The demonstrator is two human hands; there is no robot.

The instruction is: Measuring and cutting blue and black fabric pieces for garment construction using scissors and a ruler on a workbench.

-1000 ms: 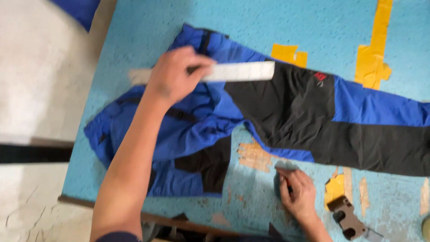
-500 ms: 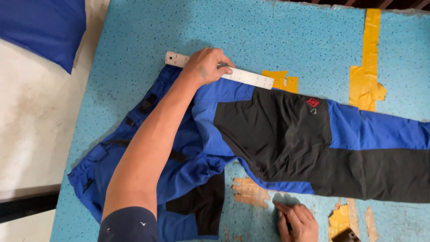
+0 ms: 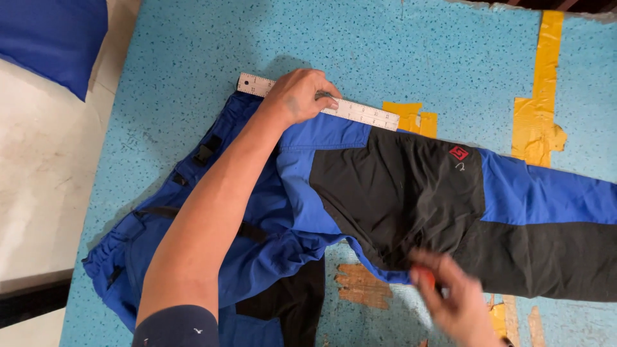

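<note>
A person's left hand [image 3: 302,96] presses a long white metal ruler [image 3: 360,112] flat along the upper edge of a pair of blue-and-black work trousers [image 3: 398,193] spread across a speckled light-blue tabletop [image 3: 334,38], fingers closed down over the ruler near its middle. From my remote seat I see the right hand [image 3: 453,299] low in the frame, blurred, fingertips pinched around a small red-orange object [image 3: 424,276] I cannot identify, touching the lower edge of the trouser leg.

The trousers lie lengthwise, waistband toward the left of the picture, one leg running off the right edge, the seat bunched under the forearm. To my eye, doing this well means keeping the ruler pinned parallel to the seam with steady downward pressure, its end square to the waistband, and the cloth beneath smoothed so no fold throws the reading off; the rumpled blue fabric at the left looks like the weak spot.

My count: one ruler, one pair of trousers, two hands, one red emblem [image 3: 459,153] on the black panel, several strips of yellow tape [image 3: 546,96] stuck to the table, and one blue fabric piece [image 3: 45,38] at the upper left, off the table.
</note>
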